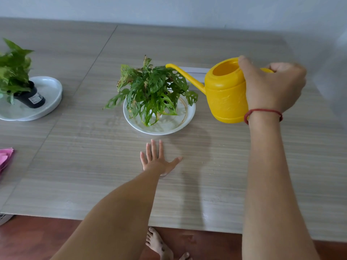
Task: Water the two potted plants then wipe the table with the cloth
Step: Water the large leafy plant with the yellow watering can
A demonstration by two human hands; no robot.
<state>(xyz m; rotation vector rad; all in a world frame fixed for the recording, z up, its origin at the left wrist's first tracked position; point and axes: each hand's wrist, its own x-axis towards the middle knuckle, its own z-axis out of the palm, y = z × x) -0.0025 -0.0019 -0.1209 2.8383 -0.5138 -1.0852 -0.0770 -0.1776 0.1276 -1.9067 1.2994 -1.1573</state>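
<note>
Our right grip (pixel 270 87) is closed around the handle of the yellow watering can (pixel 225 94), with the thumb laid over the rim of its opening, and it holds the can in the air just to the right of the middle plant (pixel 152 87). Our left grip (pixel 156 160) is released: it lies flat on the worktop (pixel 93 184) with straight, spread fingers, near the front of the white plate (pixel 169 128) but not touching it. The spout tip (pixel 167 66) stands above the back leaves of this plant, and we see no water coming out, so we judge that pouring on this plant is the step in hand. To do it well, we should tip the can slowly from the wrist and bring the spout lower, between the leaves, so that the water reaches the soil and does not run off the leaves. The pot itself is hidden under the foliage, so we must aim by the middle of the plate. A thin stream is better, because the plate looks shallow and could overflow onto the worktop. The thumb on the rim should help to steady the can as its weight shifts. The second plant (pixel 13 72), in a black pot (pixel 30 98) on a grey tray (pixel 52 94), stands well apart on the left, and the pink cloth (pixel 5 158) lies at the left edge of the worktop, ready for the wiping.
</note>
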